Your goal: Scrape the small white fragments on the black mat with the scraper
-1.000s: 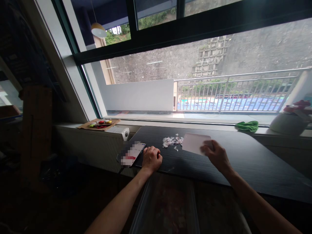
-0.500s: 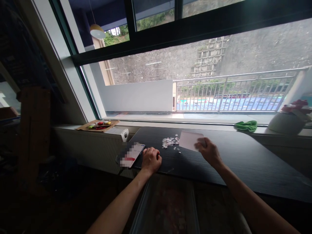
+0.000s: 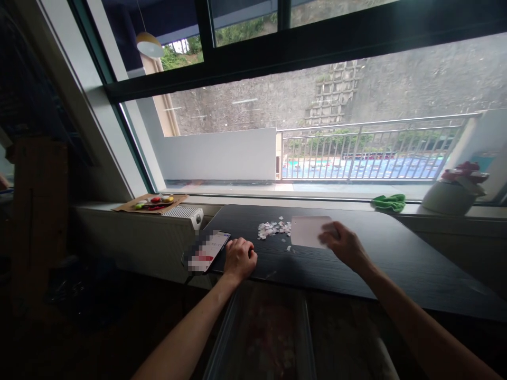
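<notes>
My right hand (image 3: 344, 244), slightly blurred, is closed on the right end of a thin whitish rectangular card (image 3: 309, 230). The card is held low over the black table, its left edge beside a loose pile of small white scraps (image 3: 273, 228). Whether it touches the tabletop I cannot tell. A few stray scraps (image 3: 289, 248) lie in front of the pile. My left hand (image 3: 240, 258) rests on the table's front edge with its fingers curled in and nothing visible in them. Just left of it lies a phone (image 3: 214, 253) with a lit, partly pixelated screen.
The black table (image 3: 348, 269) stands against a window sill. A green cloth (image 3: 390, 202) and a pale rounded pot (image 3: 449, 195) sit on the sill at right. Cardboard with colourful items (image 3: 152, 203) lies at left above a radiator. Below the table is a clear-sided bin (image 3: 269, 338).
The view has turned slightly to the right. The card in my right hand has shifted a little right from the scraps and lies more level. My left hand stays in place.
</notes>
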Tool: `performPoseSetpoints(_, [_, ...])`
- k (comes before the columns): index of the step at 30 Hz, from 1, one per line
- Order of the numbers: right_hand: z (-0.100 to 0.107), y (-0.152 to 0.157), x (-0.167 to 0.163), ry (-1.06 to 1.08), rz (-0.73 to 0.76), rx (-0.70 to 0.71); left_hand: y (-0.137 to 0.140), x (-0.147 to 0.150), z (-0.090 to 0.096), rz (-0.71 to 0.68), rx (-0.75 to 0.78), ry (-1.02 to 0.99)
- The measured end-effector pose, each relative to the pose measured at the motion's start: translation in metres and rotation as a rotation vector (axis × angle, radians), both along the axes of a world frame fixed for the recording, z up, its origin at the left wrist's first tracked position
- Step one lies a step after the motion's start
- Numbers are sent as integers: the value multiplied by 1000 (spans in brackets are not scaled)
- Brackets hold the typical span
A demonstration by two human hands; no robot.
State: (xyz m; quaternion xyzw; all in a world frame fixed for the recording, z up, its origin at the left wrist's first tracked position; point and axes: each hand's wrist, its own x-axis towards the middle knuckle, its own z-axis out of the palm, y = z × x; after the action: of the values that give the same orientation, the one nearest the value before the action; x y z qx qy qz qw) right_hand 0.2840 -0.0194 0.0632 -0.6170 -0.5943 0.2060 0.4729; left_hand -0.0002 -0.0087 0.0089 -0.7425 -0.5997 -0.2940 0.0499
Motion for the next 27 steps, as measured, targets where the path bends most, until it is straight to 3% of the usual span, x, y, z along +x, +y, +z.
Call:
performPoseSetpoints(4, [-11,7,-1,117,72,-31,1,-1,-1,-4,6,4])
performPoseSetpoints(9, [-12,9,23,-27,-175,5,1,-1,-1,-1,18,11])
performPoseSetpoints(11, [-10,11,30,3,-198,24,1,-1,-1,-1,15,12])
performPoseSetpoints(20, [-23,39,4,105,14,4,1,-1,-2,-5,18,12])
performPoseSetpoints(27, [-8,27,17,68,-48,-75,1,-1,-2,-7,26,12])
